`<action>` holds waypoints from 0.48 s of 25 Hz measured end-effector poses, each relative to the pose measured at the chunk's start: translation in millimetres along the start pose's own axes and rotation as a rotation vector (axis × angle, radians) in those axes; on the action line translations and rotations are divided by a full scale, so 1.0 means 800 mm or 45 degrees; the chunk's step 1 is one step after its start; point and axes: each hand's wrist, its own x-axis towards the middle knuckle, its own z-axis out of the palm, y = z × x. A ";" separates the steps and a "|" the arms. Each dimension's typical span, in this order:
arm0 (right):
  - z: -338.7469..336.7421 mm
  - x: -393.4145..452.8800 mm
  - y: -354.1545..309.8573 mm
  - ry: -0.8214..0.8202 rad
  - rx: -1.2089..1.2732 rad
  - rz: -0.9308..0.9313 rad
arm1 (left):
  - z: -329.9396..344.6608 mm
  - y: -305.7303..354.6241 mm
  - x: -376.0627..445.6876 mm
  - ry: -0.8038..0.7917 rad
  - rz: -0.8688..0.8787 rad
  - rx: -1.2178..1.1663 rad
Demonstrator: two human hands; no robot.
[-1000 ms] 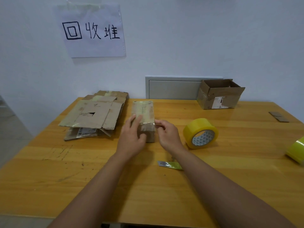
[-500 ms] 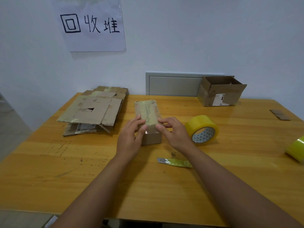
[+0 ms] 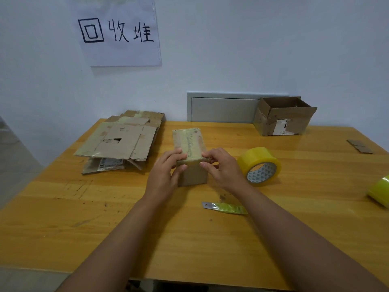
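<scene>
The small taped box (image 3: pixel 189 142) is pinched at its near top edge by the curled fingers of the left hand (image 3: pixel 164 175) and the right hand (image 3: pixel 225 169); its tape is judged not yet peeled, so opening and flattening are left; flattened cardboard (image 3: pixel 117 142) is stacked beyond the left hand.

- both hands on the small taped box (image 3: pixel 189 144), left hand (image 3: pixel 163 175) and right hand (image 3: pixel 225 168) pinching its near top edge
- yellow tape roll (image 3: pixel 260 166) just right of it
- flattened cardboard (image 3: pixel 120 140) piled to the left
</scene>
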 end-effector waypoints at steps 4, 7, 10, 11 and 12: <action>-0.002 0.002 0.002 -0.036 -0.018 -0.014 | -0.002 0.004 -0.001 0.007 -0.063 -0.034; -0.005 0.003 0.005 -0.070 0.018 0.004 | -0.013 -0.003 -0.003 -0.080 -0.109 -0.153; -0.017 0.006 0.011 -0.174 0.083 0.039 | -0.020 -0.008 -0.002 -0.146 -0.113 -0.225; -0.020 0.006 0.011 -0.199 0.092 0.048 | -0.019 -0.008 -0.002 -0.143 -0.109 -0.242; -0.022 0.006 0.011 -0.212 0.094 0.053 | -0.018 -0.008 -0.002 -0.131 -0.105 -0.256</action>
